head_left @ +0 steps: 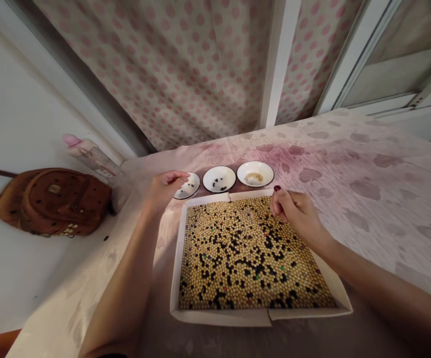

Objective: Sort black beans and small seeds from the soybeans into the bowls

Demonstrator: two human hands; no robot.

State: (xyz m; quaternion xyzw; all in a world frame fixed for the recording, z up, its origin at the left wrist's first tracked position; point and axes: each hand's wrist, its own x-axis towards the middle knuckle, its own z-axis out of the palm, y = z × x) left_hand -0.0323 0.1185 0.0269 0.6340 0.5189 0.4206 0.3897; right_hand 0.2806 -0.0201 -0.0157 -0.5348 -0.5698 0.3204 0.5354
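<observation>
Left hand point(165, 191), half-curled, grip unclear, at tilted white dish point(189, 186): tipping risks spillage. Right hand point(295, 214), closed in a pinch above soybeans point(245, 253) in paper tray point(263, 313): a slip risks scattering.

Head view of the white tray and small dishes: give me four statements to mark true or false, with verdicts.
1. The left hand partly overlaps the leftmost dish. True.
2. The middle dish holds pale beans. False: it holds dark beans.
3. The right hand is above the far right corner of the white tray. True.
4. The tray holds only pale beans. False: dark and a few coloured ones are mixed in.
</observation>
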